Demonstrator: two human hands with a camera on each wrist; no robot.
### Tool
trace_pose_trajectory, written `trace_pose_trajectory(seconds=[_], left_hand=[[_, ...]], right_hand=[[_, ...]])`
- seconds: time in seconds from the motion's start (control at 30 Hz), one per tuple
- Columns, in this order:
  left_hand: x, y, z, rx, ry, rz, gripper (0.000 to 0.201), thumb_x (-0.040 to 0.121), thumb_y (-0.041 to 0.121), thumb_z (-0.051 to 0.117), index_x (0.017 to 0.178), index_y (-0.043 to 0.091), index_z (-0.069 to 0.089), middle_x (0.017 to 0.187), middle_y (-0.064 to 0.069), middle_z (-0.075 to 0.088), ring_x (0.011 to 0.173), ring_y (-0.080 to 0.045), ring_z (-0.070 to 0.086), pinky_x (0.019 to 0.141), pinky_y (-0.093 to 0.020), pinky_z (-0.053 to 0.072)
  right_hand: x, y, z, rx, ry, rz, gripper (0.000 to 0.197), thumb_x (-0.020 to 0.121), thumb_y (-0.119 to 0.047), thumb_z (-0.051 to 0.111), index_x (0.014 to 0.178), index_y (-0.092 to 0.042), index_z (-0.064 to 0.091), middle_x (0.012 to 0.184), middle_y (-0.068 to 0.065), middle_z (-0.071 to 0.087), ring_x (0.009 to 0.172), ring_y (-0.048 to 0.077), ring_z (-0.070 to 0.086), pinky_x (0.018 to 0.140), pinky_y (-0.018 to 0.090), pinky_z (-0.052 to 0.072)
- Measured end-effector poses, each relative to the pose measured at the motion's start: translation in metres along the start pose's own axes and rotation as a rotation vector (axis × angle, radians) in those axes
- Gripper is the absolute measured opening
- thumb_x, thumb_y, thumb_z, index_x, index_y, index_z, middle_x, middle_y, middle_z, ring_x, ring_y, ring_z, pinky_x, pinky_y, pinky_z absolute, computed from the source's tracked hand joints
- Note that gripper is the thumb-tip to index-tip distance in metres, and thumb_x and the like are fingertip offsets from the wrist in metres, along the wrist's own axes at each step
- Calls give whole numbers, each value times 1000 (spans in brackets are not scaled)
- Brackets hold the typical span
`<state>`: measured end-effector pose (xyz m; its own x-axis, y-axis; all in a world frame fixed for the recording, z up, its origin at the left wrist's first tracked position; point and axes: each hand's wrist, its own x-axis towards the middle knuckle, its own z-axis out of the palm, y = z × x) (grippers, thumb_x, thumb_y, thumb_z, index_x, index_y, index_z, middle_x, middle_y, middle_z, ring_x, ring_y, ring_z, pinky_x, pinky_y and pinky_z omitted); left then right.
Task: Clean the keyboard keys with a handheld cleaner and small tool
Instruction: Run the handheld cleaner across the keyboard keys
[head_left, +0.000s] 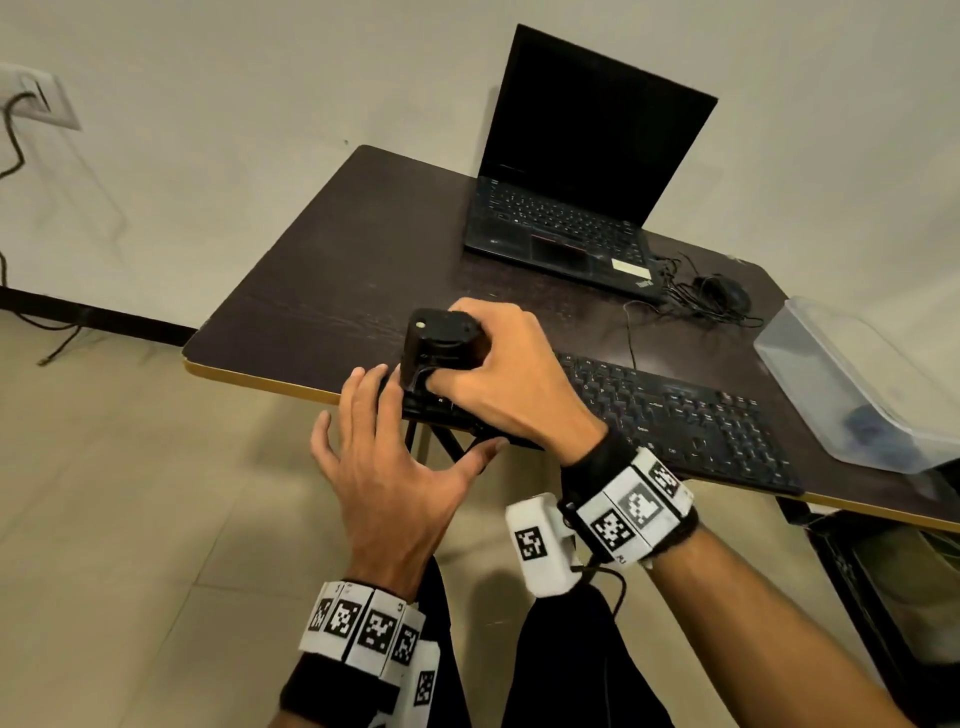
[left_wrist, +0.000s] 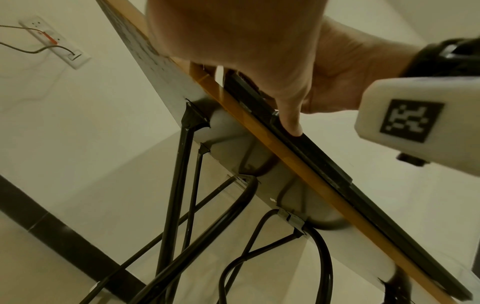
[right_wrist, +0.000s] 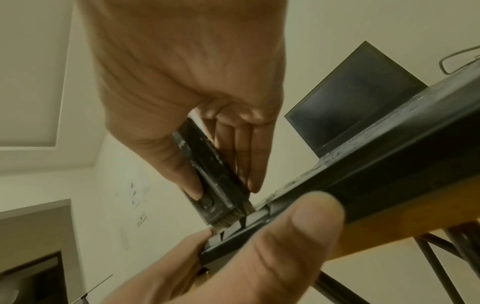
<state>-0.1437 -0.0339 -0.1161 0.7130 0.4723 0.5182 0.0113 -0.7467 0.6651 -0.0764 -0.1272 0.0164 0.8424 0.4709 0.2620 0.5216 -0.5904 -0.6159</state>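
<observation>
**Brushing at the keyboard's left end**

Now, from the head view, my right hand (head_left: 498, 374) is wrapped around the cleaner (head_left: 441, 345), holding it upright over the left end of the keyboard (head_left: 675, 415), which lies along the near edge of the table (head_left: 322, 291). My left hand (head_left: 395, 467) has its fingers straight on the keyboard's left end, thumb reaching to the front edge. A laptop (head_left: 582, 171), a mouse (head_left: 724, 291) and a clear box (head_left: 852, 384) sit further off.

From the left wrist, the thumb (left_wrist: 291, 115) presses the keyboard's (left_wrist: 324, 156) front rim, which slightly overhangs the table edge (left_wrist: 259, 127).

From the right wrist, the cleaner's (right_wrist: 207, 174) brush (right_wrist: 228, 218) meets the keys right at the corner, fingers (right_wrist: 244, 156) clenched along its body, and the left thumb (right_wrist: 298, 226) steadies the keyboard (right_wrist: 389, 148) from the front.

My worry: the keyboard hangs over the edge, so a hard downward stroke could tip or slide it if the left hand lets up. The brush also works very near my left fingertips, so a careless sweep could catch them. Pressing at an angle might lever up a keycap.
</observation>
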Motion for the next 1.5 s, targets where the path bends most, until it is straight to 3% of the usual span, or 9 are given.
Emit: trace_pose_trajectory(seconds=[0.23, 0.47, 0.57, 0.73, 0.87, 0.97, 1.27, 1.37, 1.5], left_hand=[[0, 1, -1, -6, 24, -5, 110, 67, 93, 66, 144, 15, 58, 152, -2, 55, 151, -22, 41, 121, -58, 25], [0, 2, 0, -25, 19, -14, 111, 67, 95, 61, 144, 14, 58, 152, -2, 55, 152, -22, 40, 120, -59, 25], [0, 1, 0, -24, 20, -13, 110, 67, 93, 64, 144, 15, 58, 153, -2, 54, 152, -22, 39, 119, -60, 26], [0, 0, 0, -27, 2, -9, 111, 68, 93, 61, 146, 14, 57, 154, -3, 53, 153, -22, 38, 119, -61, 26], [0, -1, -1, -61, -8, 1, 111, 76, 96, 47, 145, 10, 56, 154, -6, 53, 152, -24, 39, 116, -64, 28], [0, -2, 1, -68, 3, -8, 106, 73, 85, 58, 144, 5, 55, 153, -8, 53, 152, -26, 40, 115, -65, 29], [0, 1, 2, -15, -3, -29, 110, 65, 92, 66, 140, 11, 58, 155, 0, 52, 154, -18, 36, 118, -61, 27], [0, 2, 1, -14, -6, -37, 111, 65, 93, 65, 139, 11, 58, 154, 0, 52, 154, -18, 36, 118, -60, 28], [0, 2, 0, -13, -7, -40, 111, 65, 92, 66, 140, 11, 57, 155, 0, 52, 154, -19, 36, 119, -60, 27]], right_hand=[[-52, 52, -65, -134, 131, 226, 25, 68, -22, 88, 70, -24, 63, 62, -11, 63, 58, 2, 54, 57, 26, 43], [-111, 104, -135, -167, 241, 432, 19, 67, -20, 85, 81, -17, 72, 76, 5, 74, 81, 34, 71, 76, 49, 58], [-107, 96, -125, -76, 221, 380, 20, 66, -18, 85, 80, -16, 72, 76, 8, 73, 78, 32, 69, 73, 46, 56], [-63, 55, -62, 78, 133, 204, 21, 63, -21, 83, 78, -16, 70, 71, 1, 70, 65, 12, 61, 65, 34, 48], [-26, 4, -1, 81, 73, 49, 18, 67, -21, 83, 75, -20, 68, 70, -1, 70, 67, 18, 66, 63, 38, 55], [-14, -13, 19, 44, 75, -10, 16, 72, -21, 82, 76, -20, 67, 68, -4, 68, 67, 18, 64, 63, 36, 53], [-85, 57, -69, -97, 207, 204, 24, 68, -21, 89, 75, -27, 67, 68, -9, 68, 67, 13, 63, 62, 31, 48], [-123, 85, -106, -106, 284, 335, 30, 70, -6, 92, 77, -25, 70, 70, -7, 68, 68, 15, 62, 65, 36, 49], [-141, 95, -123, -67, 334, 378, 32, 73, 1, 89, 80, -25, 72, 74, -7, 71, 70, 10, 63, 65, 26, 49]])
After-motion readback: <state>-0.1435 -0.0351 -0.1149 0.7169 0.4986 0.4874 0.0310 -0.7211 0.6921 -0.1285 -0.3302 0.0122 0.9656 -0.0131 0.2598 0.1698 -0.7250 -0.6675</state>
